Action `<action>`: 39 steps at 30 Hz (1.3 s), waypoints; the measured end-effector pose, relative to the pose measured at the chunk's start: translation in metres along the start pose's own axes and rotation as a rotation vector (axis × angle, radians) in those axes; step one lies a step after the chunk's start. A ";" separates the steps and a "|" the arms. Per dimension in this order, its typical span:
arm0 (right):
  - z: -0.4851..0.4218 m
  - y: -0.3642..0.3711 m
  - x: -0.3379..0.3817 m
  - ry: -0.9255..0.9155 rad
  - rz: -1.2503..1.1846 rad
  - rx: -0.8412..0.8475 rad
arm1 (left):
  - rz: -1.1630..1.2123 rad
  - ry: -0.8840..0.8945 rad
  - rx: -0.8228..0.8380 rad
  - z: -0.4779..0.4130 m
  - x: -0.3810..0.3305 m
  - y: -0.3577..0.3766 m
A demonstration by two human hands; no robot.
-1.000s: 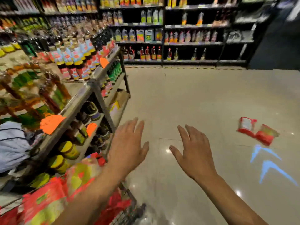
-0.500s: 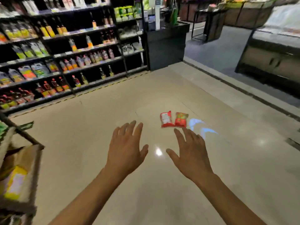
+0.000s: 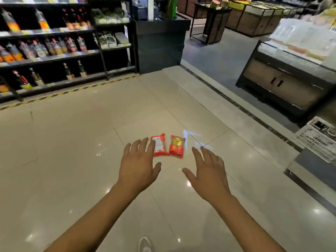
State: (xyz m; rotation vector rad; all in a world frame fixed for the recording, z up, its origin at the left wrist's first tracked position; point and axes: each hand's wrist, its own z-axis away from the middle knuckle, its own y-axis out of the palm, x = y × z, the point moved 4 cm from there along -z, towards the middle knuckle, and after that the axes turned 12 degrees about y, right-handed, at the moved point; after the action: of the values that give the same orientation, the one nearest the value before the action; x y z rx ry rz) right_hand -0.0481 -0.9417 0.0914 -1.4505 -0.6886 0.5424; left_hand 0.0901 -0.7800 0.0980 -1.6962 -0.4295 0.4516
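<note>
Head view, centre of the frame: two red snack packets lie flat on the pale tiled floor [image 3: 72, 142], side by side and just touching. The left packet [image 3: 159, 144] shows a white label, and the right packet [image 3: 176, 146] shows a green and yellow print. Neither is lifted or gripped, so the pickup itself seems not yet begun; only the approach is under way.

Just below them, both hands are held out palm down with the fingers spread and straight, holding nothing. The left hand [image 3: 139, 168] overlaps the left packet's edge with a fingertip, though whether it touches or only hangs above cannot be told. The right hand [image 3: 209, 176] sits lower right of the right packet, apart from it.

What is left, by my reading, is to come down, close on the packets and raise them.

A bluish light patch [image 3: 190, 137] falls on the tiles beside the right packet. Bottle shelves [image 3: 45, 51] fill the upper left, and a dark display counter [image 3: 283, 84] stands at the right.
</note>
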 end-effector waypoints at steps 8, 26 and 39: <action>-0.191 0.030 0.007 0.057 0.023 0.054 | -0.011 0.052 0.100 -0.187 0.067 0.060; -0.627 0.491 -0.046 0.243 -0.111 0.588 | 0.118 -0.121 0.469 -0.519 0.202 0.550; -0.697 0.934 -0.135 0.847 -0.762 0.737 | 1.081 -1.109 0.335 -0.473 0.299 1.021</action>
State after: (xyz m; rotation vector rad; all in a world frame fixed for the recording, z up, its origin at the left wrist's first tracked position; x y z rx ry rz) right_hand 0.4210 -1.4694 -0.8453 -0.5318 -0.2493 -0.3958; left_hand 0.6246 -1.1897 -0.8517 -1.0773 -0.1332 2.1529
